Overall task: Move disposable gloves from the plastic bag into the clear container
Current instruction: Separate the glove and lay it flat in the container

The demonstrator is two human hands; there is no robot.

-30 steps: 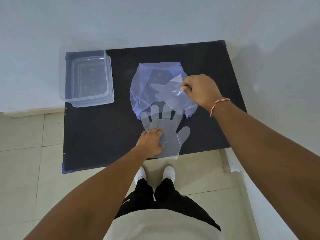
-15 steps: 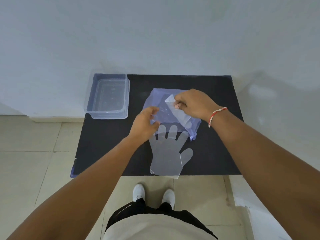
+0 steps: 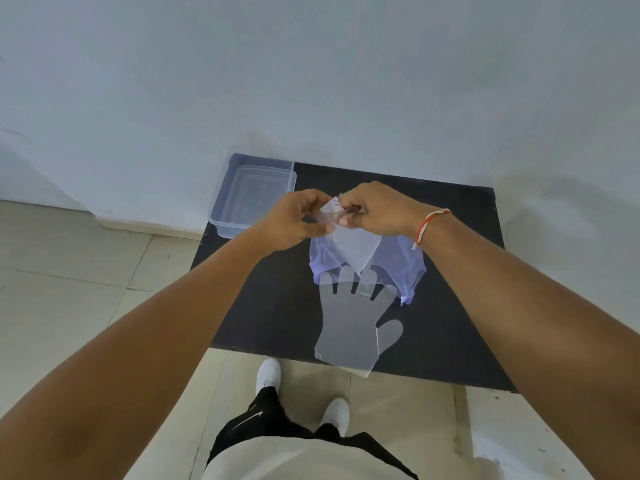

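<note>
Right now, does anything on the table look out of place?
One flat glove lies on the black table, not in the clear container, its cuff hanging over the near edge. Both hands pinch another glove above the bag.
</note>
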